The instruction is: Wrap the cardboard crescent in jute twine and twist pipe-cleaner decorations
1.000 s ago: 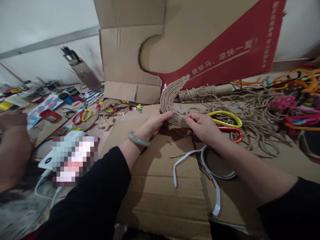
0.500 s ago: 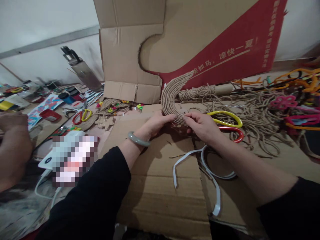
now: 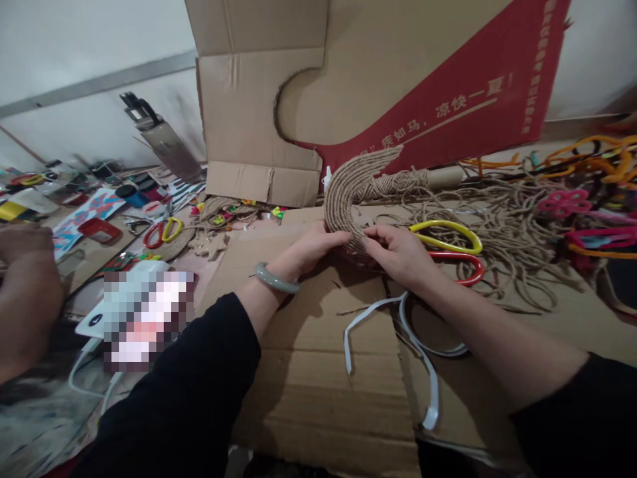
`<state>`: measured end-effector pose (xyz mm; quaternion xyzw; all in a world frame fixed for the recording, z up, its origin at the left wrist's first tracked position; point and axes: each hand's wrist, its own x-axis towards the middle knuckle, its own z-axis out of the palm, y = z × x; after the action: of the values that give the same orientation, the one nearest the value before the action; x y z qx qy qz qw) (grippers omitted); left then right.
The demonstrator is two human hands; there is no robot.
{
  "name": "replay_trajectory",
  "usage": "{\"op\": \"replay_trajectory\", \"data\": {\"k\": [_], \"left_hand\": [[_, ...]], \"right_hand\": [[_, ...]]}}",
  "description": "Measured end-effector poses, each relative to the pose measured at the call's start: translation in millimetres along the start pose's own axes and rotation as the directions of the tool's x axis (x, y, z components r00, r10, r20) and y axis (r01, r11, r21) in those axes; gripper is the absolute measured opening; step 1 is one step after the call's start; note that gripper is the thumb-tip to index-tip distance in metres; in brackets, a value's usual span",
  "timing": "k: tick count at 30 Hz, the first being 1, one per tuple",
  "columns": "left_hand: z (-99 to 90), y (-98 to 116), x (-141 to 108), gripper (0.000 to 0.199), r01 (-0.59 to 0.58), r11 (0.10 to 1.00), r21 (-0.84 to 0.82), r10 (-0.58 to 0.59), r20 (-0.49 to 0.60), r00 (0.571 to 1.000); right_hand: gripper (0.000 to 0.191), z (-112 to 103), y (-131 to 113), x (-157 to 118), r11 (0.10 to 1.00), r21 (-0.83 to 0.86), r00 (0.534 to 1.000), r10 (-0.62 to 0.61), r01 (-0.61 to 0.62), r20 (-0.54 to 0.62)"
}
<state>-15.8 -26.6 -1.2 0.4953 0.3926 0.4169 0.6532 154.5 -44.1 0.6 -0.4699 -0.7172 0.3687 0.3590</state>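
A curved piece made of rows of brown twine (image 3: 343,192) rises from between my two hands, its tip bending to the upper right. My left hand (image 3: 316,247), below a pale green bangle (image 3: 276,279), grips its lower left edge with the thumb on top. My right hand (image 3: 395,252) pinches the lower end of the same piece, close to the left thumb. Scissors with one yellow and one red handle (image 3: 450,237) lie just beyond my right wrist. Under the hands is a corrugated cardboard sheet (image 3: 323,372), with a white strip (image 3: 432,385) at its right.
Loose twine (image 3: 517,226) and a twine-wrapped tube (image 3: 445,177) lie at the right. Cardboard (image 3: 259,106) stands behind. At the left are a bottle (image 3: 172,146), a white power bank (image 3: 119,299), small scissors (image 3: 163,232) and another person's arm (image 3: 27,299).
The curved twine piece has tilted, its tip now further right and slightly lower. My right hand has shifted slightly left along its lower end.
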Motion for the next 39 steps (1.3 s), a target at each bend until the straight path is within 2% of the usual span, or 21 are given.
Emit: {"op": "replay_trajectory", "data": {"k": [3,11,18,24,28,34,39], "left_hand": [[0.2,-0.2,0.3,0.020,-0.009,0.999,0.043,0.008,0.034,0.999],[0.8,-0.3,0.1,0.015,-0.022,1.000,0.011,0.022,0.001,1.000],[-2.8,-1.5,1.8,0.023,-0.001,1.000,-0.017,0.001,0.016,1.000],[-3.2,-1.0,2.4,0.018,0.008,0.998,-0.064,-0.013,-0.077,0.997],[-2.4,0.5,1.5,0.019,0.002,0.997,-0.081,-0.008,-0.078,0.997],[-1.1,2.2,-0.1,0.023,0.012,0.996,-0.088,-0.017,-0.052,0.999],[-1.8,1.9,1.4,0.015,0.012,0.996,-0.092,-0.014,-0.030,0.999]], "right_hand": [[0.022,-0.8,-2.6,-0.3,0.999,-0.040,1.000,0.000,-0.001,-0.007],[0.023,-1.1,1.6,0.8,0.999,-0.038,1.000,-0.013,0.014,0.010],[0.024,-2.2,0.6,0.3,1.000,0.000,1.000,0.001,-0.001,0.031],[0.023,-3.5,-3.5,-0.7,0.989,0.088,0.992,0.113,-0.118,0.060],[0.026,-3.3,-2.3,-0.1,0.974,0.173,0.988,0.136,-0.146,0.073],[0.028,-4.0,-2.8,0.2,0.961,0.178,0.977,0.206,-0.212,0.053],[0.025,-4.6,-6.4,0.3,0.942,0.196,0.962,0.265,-0.272,0.061]]}}
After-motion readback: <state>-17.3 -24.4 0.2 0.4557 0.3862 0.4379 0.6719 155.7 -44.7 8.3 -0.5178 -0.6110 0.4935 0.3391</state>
